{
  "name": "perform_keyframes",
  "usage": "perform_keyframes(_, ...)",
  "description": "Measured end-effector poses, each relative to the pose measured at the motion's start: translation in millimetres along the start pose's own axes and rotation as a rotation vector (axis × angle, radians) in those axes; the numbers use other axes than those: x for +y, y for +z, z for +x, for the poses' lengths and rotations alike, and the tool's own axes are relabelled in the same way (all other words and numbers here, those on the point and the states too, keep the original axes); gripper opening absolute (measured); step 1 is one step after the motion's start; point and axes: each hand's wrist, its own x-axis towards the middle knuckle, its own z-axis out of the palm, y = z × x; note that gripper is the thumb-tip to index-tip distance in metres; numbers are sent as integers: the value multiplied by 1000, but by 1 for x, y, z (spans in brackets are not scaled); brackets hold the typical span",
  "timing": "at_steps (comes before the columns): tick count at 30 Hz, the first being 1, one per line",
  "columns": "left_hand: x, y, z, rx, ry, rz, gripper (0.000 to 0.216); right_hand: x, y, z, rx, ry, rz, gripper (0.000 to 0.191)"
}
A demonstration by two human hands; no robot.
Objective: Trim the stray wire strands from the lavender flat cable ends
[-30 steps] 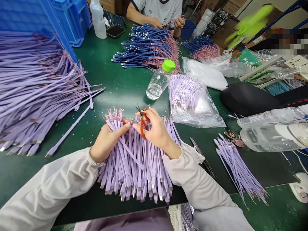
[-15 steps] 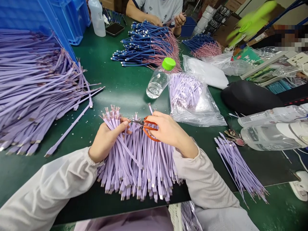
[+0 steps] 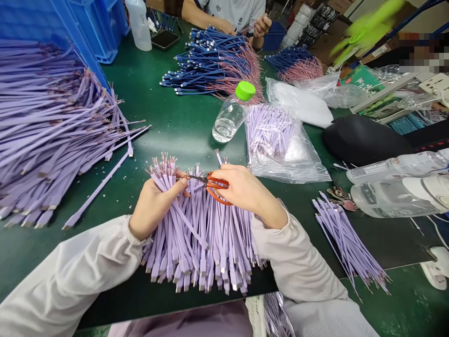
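Observation:
Purple flat cables (image 3: 224,238) with metal plugs toward me and bare wire ends away lie in a thick row at the table's near edge. My left hand (image 3: 154,199) is closed on a purple cable (image 3: 191,227), its thumb and fingers pinching near the wire end, above the left part of the row. In my right hand (image 3: 242,187) are scissors with orange handles (image 3: 218,183). Their dark blades point left and reach the wire end at my left fingertips. Whether the blades touch the wires is too small to tell.
A big heap of purple cables (image 3: 52,135) spills from a blue bin (image 3: 94,28) at left. Ahead stand a green-capped bottle (image 3: 229,114) and a plastic bag of cables (image 3: 280,145). Blue cables (image 3: 206,65) lie before another person (image 3: 231,14). A smaller purple bundle (image 3: 351,243) lies right.
The scissors have shifted very slightly left, with the blades closer to the left fingertips. Both hands otherwise stay in place; the view has tilted a little.

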Motion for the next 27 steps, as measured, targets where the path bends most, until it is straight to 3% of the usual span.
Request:
perform_keyframes(22,-2,-1,1,14,15,33,18,6,3,2,-8,-121,-56,15)
perform_keyframes(27,-1,-4,2,-31,-63,33,33,6,7,5,166,-68,53,15)
